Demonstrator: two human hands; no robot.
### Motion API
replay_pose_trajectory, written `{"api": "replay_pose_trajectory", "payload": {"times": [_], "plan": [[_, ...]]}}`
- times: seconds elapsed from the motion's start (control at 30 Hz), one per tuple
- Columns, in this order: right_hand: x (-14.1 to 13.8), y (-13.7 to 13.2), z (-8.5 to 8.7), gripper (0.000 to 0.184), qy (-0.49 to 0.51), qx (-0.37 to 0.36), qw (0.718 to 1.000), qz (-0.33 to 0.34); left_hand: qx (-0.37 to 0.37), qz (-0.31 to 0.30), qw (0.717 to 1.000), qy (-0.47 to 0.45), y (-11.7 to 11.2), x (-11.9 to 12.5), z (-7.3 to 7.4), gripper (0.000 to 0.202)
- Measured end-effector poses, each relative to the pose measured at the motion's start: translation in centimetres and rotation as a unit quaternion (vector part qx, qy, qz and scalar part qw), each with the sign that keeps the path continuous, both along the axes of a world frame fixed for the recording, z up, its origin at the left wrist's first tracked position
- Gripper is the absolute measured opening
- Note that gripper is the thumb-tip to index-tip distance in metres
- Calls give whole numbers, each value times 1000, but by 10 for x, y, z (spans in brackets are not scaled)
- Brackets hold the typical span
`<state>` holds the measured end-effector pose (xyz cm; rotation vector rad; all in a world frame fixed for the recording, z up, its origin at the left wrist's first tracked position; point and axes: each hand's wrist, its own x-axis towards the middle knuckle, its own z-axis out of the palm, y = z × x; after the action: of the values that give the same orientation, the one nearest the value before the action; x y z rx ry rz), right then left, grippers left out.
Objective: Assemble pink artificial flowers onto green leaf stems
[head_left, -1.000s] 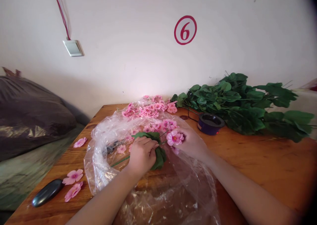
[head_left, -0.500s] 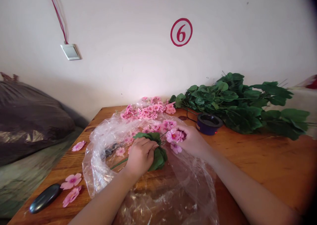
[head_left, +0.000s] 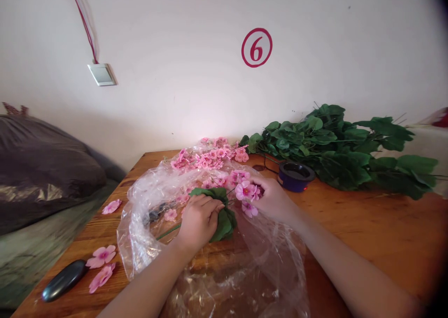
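My left hand (head_left: 200, 217) is closed around the green stem of an artificial flower, among its broad green leaves (head_left: 224, 224). Toward the right, thin twigs from that stem carry pink blossoms (head_left: 245, 190). My right hand (head_left: 269, 197) is closed at these blossoms, its fingertips partly hidden behind the petals. Beneath both hands spreads a crumpled clear plastic bag (head_left: 140, 215), with several pink blossoms lying in or on it. A larger heap of pink flowers (head_left: 210, 157) rests at the bag's far end.
Right of my hands stands a small dark blue round pot (head_left: 297, 176) with a red light. Green leafy stems (head_left: 332, 145) lie behind it. Loose pink blossoms (head_left: 101, 256) and a black oval object (head_left: 64, 280) sit at the wooden table's left edge. A dark sack (head_left: 42, 169) is beyond.
Both hands keep the same hold on the flower stem and blossoms. The whole view has shifted very slightly; nothing else has visibly moved.
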<state>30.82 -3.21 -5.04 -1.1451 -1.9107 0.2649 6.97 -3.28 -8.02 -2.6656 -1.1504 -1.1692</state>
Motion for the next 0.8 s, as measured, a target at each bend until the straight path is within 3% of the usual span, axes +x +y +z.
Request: {"api": "replay_pose_trajectory", "payload": {"times": [0.17,0.33,0.47,0.6,0.7,0.8], "plan": [[-1,-1,3,43,17,-8,1000,14,3,7,1000,4,0,1,3,21],[0,-1,4,38,21,-21,1000,-7,-14,-1,1000,-7,-2,1,6,22],[1,2,2,36,23,-16,1000,-5,-38,-4,997,-71,-3,1,9,22],[0,3,2,29,18,10,1000,-11,-48,39,991,-120,1,1,10,22],[-1,1,4,30,4,13,1000,-7,-68,81,991,-83,7,0,8,23],[-1,1,3,32,-29,41,999,-7,-107,84,990,-28,10,-1,5,28]]}}
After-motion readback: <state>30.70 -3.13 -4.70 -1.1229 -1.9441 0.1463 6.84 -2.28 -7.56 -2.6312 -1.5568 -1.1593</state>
